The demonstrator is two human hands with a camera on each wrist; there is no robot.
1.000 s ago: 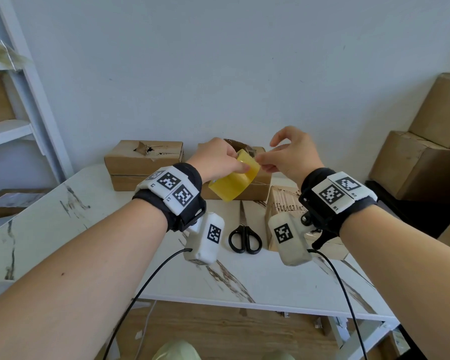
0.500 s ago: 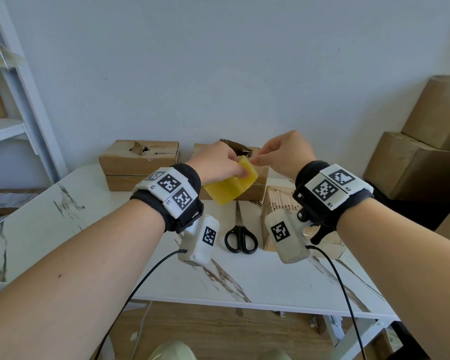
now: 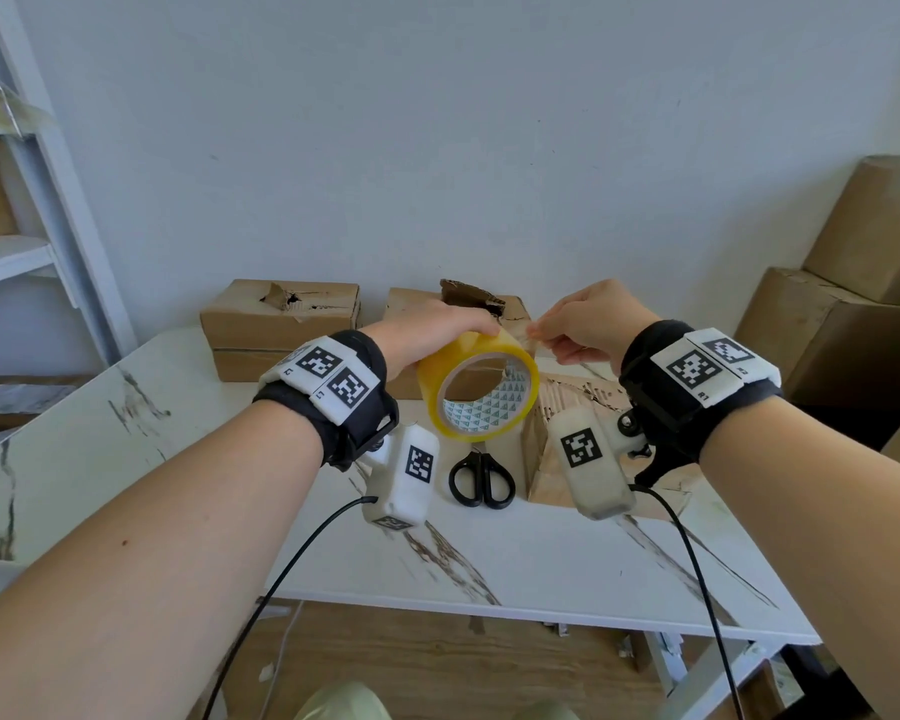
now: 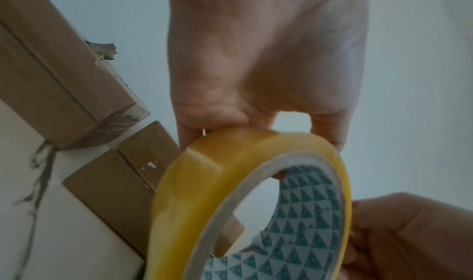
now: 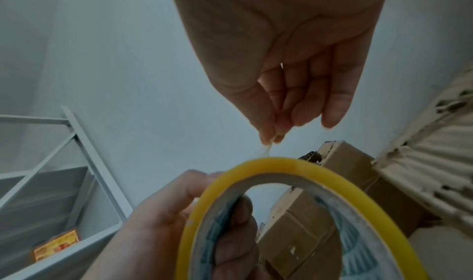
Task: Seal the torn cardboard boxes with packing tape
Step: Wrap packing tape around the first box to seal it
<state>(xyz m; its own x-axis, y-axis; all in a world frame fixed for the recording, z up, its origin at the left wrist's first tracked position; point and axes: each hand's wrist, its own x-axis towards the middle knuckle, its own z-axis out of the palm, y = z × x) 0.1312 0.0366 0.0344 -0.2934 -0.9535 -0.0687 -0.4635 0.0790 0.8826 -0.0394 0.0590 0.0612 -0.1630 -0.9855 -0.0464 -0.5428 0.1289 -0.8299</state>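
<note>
Head view: left hand (image 3: 427, 330) grips upright tape roll (image 3: 476, 389) (core facing camera); right hand (image 3: 588, 324) pinches its free end.

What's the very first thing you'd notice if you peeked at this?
The bright yellow tape roll, held up over the middle of the table by the left hand. Just to its right, the right hand pinches the loose tape end. Below lie black scissors, and at the back stands a torn cardboard box.

Yellow tape roll (image 3: 476, 389) held upright; torn boxes (image 3: 281, 324) behind.
</note>
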